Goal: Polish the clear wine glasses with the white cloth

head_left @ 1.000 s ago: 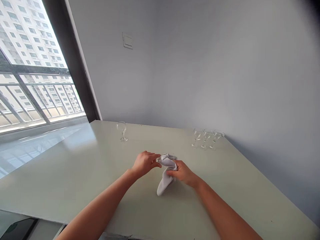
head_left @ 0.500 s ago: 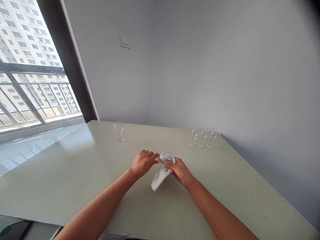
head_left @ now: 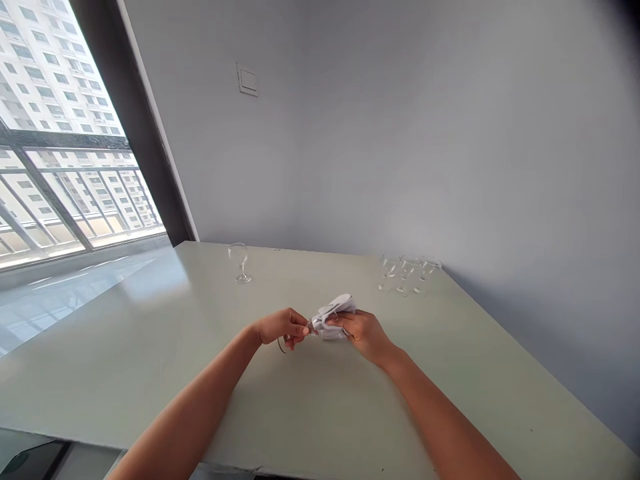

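Above the middle of the table (head_left: 320, 413) a stemmed wine glass (head_left: 311, 327) lies tilted on its side between my hands. My left hand (head_left: 284, 328) pinches its stem, and the edge of the foot shows just below the fingers. A white cloth (head_left: 336, 317) covers most of the bowl. My right hand (head_left: 364, 335) is closed on the cloth, with the fingers pressed into it at the bowl; some of those fingers are hidden in its folds.
One wine glass (head_left: 241, 263) stands upright at the back left. Three more stemmed glasses (head_left: 409, 273) stand in a row at the back right, near the wall (head_left: 475, 167). A window (head_left: 65, 133) is on the left.
My left hand has turned and closed round the stem. The cloth, earlier hanging below the bowl, is now gathered around it, and my right hand has shifted over the top.
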A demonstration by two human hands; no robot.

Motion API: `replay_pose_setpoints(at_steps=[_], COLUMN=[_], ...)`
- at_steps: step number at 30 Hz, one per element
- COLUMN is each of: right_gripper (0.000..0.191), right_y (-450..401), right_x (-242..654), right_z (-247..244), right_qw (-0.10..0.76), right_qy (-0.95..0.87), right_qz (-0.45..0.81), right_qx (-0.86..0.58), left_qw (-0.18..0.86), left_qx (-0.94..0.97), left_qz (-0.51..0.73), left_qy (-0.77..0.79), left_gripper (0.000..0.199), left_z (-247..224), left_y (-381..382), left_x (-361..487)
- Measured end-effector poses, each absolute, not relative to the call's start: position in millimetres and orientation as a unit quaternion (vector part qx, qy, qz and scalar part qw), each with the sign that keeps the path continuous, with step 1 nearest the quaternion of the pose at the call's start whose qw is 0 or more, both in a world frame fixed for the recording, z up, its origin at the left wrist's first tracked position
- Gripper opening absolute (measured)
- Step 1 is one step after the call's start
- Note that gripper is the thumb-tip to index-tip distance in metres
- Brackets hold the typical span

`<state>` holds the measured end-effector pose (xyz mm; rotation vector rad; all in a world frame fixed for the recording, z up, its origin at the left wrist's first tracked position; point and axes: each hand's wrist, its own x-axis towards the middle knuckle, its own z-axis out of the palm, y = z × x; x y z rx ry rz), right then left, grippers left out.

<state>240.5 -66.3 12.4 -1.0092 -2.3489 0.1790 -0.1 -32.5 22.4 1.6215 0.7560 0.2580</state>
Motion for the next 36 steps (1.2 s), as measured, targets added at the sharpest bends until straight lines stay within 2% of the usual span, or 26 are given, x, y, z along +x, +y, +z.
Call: replay_pose_setpoints(at_steps=[3, 7, 10, 13, 17, 19, 22, 24, 26, 30, 33, 36], right_gripper=[0.037, 0.04, 0.042, 0.048, 0.036, 0.029, 0.032, 0.039, 0.044, 0.046, 0.041, 0.034], right_y=[-58.1, -59.8, -72.9, -84.7, -85.5, -80.8, -71.8, -66.9, -65.2, -76.2, -90.8, -98.6], right_x=[245.2, 245.5, 229.8, 210.2, 203.3, 209.4, 222.4, 227.4, 225.5, 202.7, 183.2, 173.0], right_z=[3.8, 2.9, 7.3, 11.1, 14.9, 17.0, 18.3, 16.2, 12.2, 6.0, 3.9, -1.2], right_qw=[0.329, 0.44, 0.388, 0.313, 0.347, 0.388, 0.432, 0.467, 0.518, 0.589, 0.583, 0.566], right_qy=[-0.835, -0.756, -0.815, -0.879, -0.856, -0.813, -0.708, -0.596, -0.467, -0.346, -0.389, -0.411], right_qz=[-0.043, -0.09, -0.088, -0.063, -0.009, 0.069, 0.292, 0.45, 0.547, 0.617, 0.632, 0.637], right_qx=[-0.438, -0.476, -0.422, -0.355, -0.383, -0.43, -0.476, -0.473, -0.462, -0.392, -0.329, -0.325], left_qw=[0.584, 0.477, 0.348, 0.199, 0.023, -0.031, -0.045, -0.018, 0.026, 0.08, 0.056, 0.016], left_qx=[0.697, 0.697, 0.723, 0.798, 0.886, 0.909, 0.918, 0.911, 0.888, 0.815, 0.8, 0.808], left_qz=[0.144, 0.203, 0.238, 0.236, 0.223, 0.221, 0.224, 0.235, 0.261, 0.33, 0.368, 0.41], left_qy=[0.391, 0.495, 0.548, 0.518, 0.406, 0.353, 0.324, 0.339, 0.378, 0.47, 0.47, 0.422], left_gripper=[0.039, 0.036, 0.03, 0.018, 0.021, 0.022, 0.023, 0.024, 0.025, 0.024, 0.026, 0.035], left_z=[19.0, 10.6, 6.5, 5.6, 7.7, 8.0, 4.6, 0.1, -4.2, -6.9, -5.4, -6.0], left_y=[-29.3, -26.0, -28.3, -36.1, -46.4, -48.8, -49.4, -49.0, -48.4, -48.8, -52.8, -61.8], left_x=[-1.4, 2.5, 8.6, 16.1, 23.0, 24.5, 26.6, 29.0, 32.2, 38.8, 44.0, 52.7])
